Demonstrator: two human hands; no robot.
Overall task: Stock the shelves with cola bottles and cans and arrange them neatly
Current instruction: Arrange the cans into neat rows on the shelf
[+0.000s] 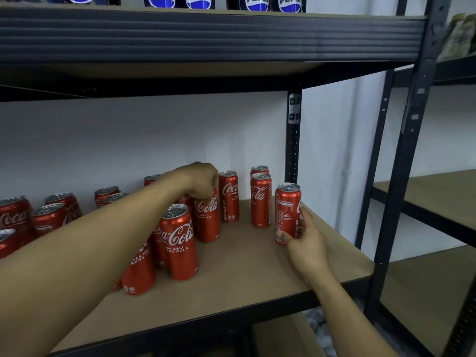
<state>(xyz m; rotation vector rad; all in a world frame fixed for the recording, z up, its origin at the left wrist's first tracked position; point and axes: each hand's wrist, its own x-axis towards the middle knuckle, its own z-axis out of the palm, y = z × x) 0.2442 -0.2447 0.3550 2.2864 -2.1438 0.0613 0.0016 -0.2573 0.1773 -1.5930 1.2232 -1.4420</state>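
Observation:
Several red Coca-Cola cans stand upright on the brown shelf board (242, 264). My left hand (201, 180) reaches in from the left and grips the top of one red can (207, 222) in the middle group. My right hand (306, 237) holds the lower part of another red can (287, 210) standing near the shelf's right end, thumb on its front and fingers behind it. Two more cans (260, 199) stand in a line just left of it, and one can (228, 195) stands behind my left hand. My left forearm hides parts of the middle cans.
More red cans (49, 217) crowd the shelf's left side. Pepsi bottles (257, 2) stand on the shelf above, over a black beam (206, 34). Black uprights (401, 155) frame the right end. A second rack (425, 197) stands to the right. A cardboard box (283, 336) sits below.

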